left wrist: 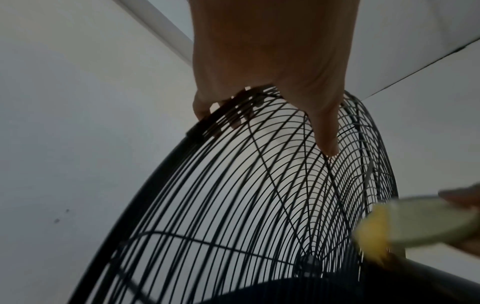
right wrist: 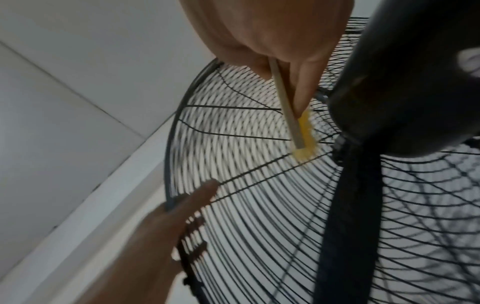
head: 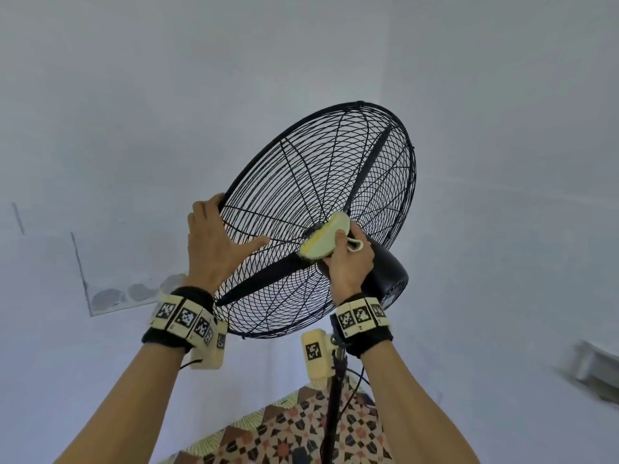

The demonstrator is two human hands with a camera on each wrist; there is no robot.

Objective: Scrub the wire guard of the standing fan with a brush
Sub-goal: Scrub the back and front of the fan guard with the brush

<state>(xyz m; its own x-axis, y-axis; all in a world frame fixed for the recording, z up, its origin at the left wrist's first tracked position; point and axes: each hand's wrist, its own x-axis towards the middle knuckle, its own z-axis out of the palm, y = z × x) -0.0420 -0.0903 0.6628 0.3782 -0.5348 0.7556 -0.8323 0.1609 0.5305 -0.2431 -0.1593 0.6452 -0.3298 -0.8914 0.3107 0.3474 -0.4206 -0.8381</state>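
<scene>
The standing fan's black wire guard (head: 291,182) tilts upward in front of me. My left hand (head: 214,242) grips its left rim, fingers curled over the edge and thumb stretched across the wires. In the left wrist view that left hand (left wrist: 272,61) hooks the rim of the guard (left wrist: 233,185). My right hand (head: 348,266) holds a pale green brush (head: 326,237), its yellow bristles pressed on the wires near the hub. The right wrist view shows the right hand (right wrist: 272,30) pinching the brush (right wrist: 288,115) against the guard (right wrist: 246,164).
The black motor housing (head: 388,272) sits behind my right hand, and a fan blade (head: 268,279) lies inside the guard. The fan's pole (head: 335,396) with a cord drops to a patterned floor (head: 301,426). White walls surround, with a grey ledge (head: 593,370) at right.
</scene>
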